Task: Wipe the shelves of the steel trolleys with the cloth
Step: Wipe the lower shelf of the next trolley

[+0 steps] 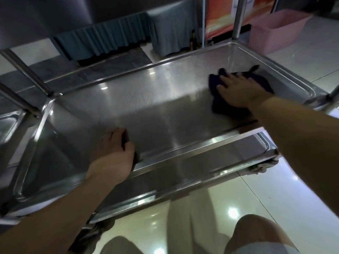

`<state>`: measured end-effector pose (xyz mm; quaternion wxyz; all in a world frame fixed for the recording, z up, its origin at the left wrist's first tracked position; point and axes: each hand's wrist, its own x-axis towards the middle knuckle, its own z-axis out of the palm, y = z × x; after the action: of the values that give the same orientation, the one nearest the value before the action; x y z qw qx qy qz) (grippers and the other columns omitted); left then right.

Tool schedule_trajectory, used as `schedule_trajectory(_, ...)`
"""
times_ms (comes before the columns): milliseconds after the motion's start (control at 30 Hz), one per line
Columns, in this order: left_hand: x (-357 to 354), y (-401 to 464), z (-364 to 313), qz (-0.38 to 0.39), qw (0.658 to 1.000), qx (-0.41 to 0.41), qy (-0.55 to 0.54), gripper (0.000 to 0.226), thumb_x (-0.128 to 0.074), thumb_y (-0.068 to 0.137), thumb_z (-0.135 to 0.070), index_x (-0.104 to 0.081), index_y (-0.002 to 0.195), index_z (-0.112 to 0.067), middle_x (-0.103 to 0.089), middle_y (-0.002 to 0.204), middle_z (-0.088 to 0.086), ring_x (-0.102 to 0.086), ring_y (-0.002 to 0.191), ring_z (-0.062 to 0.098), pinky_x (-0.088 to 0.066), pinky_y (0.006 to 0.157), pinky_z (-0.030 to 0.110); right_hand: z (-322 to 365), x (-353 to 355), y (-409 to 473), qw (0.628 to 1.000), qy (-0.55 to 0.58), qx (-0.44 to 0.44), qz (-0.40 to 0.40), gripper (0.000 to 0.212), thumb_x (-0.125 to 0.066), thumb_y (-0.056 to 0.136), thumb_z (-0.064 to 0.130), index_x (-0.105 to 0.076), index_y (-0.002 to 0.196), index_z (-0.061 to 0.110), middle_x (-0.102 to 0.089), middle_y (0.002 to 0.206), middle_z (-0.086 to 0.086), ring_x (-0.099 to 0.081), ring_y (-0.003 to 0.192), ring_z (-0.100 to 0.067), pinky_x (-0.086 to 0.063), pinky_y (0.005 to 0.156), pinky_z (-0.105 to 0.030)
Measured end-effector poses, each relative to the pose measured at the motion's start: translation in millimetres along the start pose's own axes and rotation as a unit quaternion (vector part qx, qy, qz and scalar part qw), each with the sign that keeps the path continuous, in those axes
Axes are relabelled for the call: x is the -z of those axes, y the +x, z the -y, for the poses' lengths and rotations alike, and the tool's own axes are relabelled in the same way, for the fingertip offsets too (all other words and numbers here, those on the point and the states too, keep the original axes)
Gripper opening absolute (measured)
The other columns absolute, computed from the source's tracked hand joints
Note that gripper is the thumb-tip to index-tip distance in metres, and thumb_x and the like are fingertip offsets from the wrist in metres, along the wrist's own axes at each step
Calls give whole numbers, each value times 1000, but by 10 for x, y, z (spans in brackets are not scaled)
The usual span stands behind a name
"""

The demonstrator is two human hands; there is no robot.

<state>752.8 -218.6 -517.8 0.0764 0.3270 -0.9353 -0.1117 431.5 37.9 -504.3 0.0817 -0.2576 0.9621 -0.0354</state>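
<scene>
Nearest the camera, the person's knees (256,233) show above a glossy tiled floor (275,189), just in front of the steel trolley (183,162). A lower shelf (211,162) of the trolley juts out beneath the middle shelf (146,107), on the side closest to the knees.

On the middle shelf's near rim, toward its left end, the left hand (113,153) grips the raised edge, fingers curled over it onto the steel. Farther in, toward the shelf's right end, the right hand (238,88) lies flat with fingers spread and straight, pressing a dark blue cloth (223,105) against the shelf surface; the cloth bunches out from under the palm on all sides and reaches close to the right rim.

Above the shelf's far left, the underside of the top shelf (45,15) fills the view. Beyond the shelf's far rim stand blue-grey skirted furniture (102,41), a dark bottle (193,40) on the floor, and a pink plastic tub (275,30) past the right corner post (238,17).
</scene>
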Motion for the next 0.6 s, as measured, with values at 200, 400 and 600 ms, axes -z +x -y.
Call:
schedule_trajectory(200,27,-7,-15,13,1000,7,-9,50,-40,99,-39,-49,145,-21,-52,148,9,-49,133,34,-41,111,49,-872,30,-396,986,21,-157,52,68,-12,105,58,-10,166,27,4,174,-1,4,159,-32,-5,127,-56)
schedule_trajectory(400,46,-12,-33,22,1000,6,-4,45,-40,98,-39,-48,139,-21,-52,144,12,-51,127,38,-43,107,50,-139,-90,-1060,989,28,-146,-4,85,-18,97,74,-21,163,20,-15,172,-6,-16,156,-33,-21,123,-53)
schedule_trajectory(600,24,-7,-13,40,999,4,-5,48,-46,102,-34,-44,147,-18,-45,149,13,-43,134,37,-39,112,51,1366,-482,-1679,993,46,71,-86,73,-21,97,63,-43,157,26,-38,165,1,-28,154,-25,-22,123,-45)
